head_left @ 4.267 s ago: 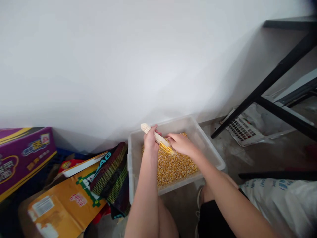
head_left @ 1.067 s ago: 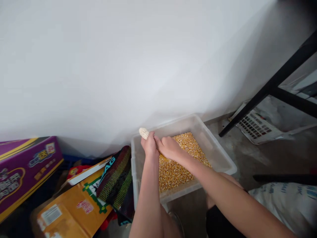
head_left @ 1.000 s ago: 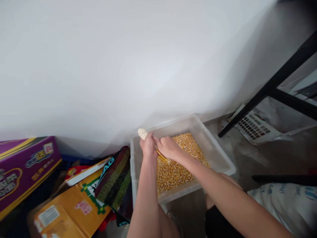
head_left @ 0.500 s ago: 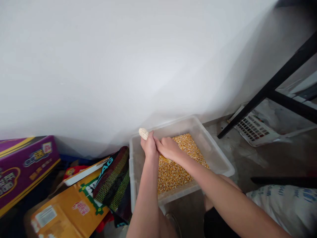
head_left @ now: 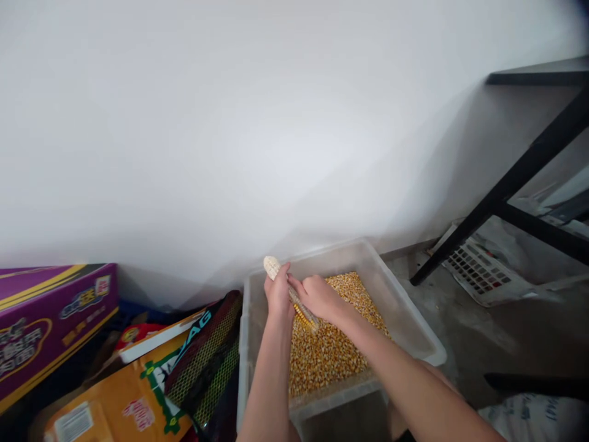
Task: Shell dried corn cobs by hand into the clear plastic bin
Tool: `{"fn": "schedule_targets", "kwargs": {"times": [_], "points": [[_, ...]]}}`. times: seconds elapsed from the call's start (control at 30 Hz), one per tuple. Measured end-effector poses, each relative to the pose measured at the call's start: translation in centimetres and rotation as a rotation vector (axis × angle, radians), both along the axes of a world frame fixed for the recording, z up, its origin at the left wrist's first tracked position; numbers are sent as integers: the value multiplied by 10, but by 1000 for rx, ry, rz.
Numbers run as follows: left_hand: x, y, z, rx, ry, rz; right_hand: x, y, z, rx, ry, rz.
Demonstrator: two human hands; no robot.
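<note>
Left hand [head_left: 279, 294]: fingers wrapped around a pale, slender, mostly bare corn cob [head_left: 273, 267], clamping it near mid-length. The cob slanted through the grip, one tip protruding beyond it toward the wall, the lower part, with rows of yellow kernels, on the near side. Right hand [head_left: 319, 298]: curled, thumb side against the cob, just right of the left; fingertips hidden, so could not tell whether it pinched anything.

Directly below the grip lay loose yellow-and-white corn kernels [head_left: 331, 356] in a translucent, rectangular plastic tub [head_left: 407, 298]; contact between cob tip and kernels could not be judged. Left of the grip, beside the tub: a black-and-yellow mesh bag [head_left: 207, 365], then a flattened orange cardboard package [head_left: 113, 402]. Farther left stood a purple, yellow-edged cardboard box [head_left: 55, 325]. Well right of the grip: a white, slotted plastic basket [head_left: 478, 273] behind a black, slanting frame leg [head_left: 485, 215]. Beyond the grip rose a plain white wall [head_left: 276, 135].
</note>
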State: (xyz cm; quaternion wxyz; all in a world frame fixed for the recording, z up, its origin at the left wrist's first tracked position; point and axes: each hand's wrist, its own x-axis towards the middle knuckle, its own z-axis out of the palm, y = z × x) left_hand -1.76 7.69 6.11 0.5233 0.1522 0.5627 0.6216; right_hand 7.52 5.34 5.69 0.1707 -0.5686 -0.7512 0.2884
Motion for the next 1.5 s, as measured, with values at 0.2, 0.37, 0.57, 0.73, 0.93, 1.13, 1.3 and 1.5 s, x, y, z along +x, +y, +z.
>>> {"fn": "schedule_targets", "kwargs": {"times": [0.2,0.37,0.57,0.73,0.93,1.13,1.3,1.5], "points": [[-5,4,-4,-15,-78,77,20,8,6,44,-94,-143],[-9,5,-3,-96,-117,142,22,0,13,-26,-7,-55],[-13,7,-5,-126,-120,142,1,-19,9,31,-120,19],[-17,6,-1,-149,-132,61,-3,-16,4,-2,-51,57],[-13,4,1,-142,-199,-57,10,-6,4,-166,106,38],[-11,7,-6,-164,-79,59,25,-6,9,-162,139,44],[-4,6,-12,-141,4,167,15,-14,4,-58,-8,39],[2,5,-14,-147,75,146,1,-24,5,90,-152,98]]}}
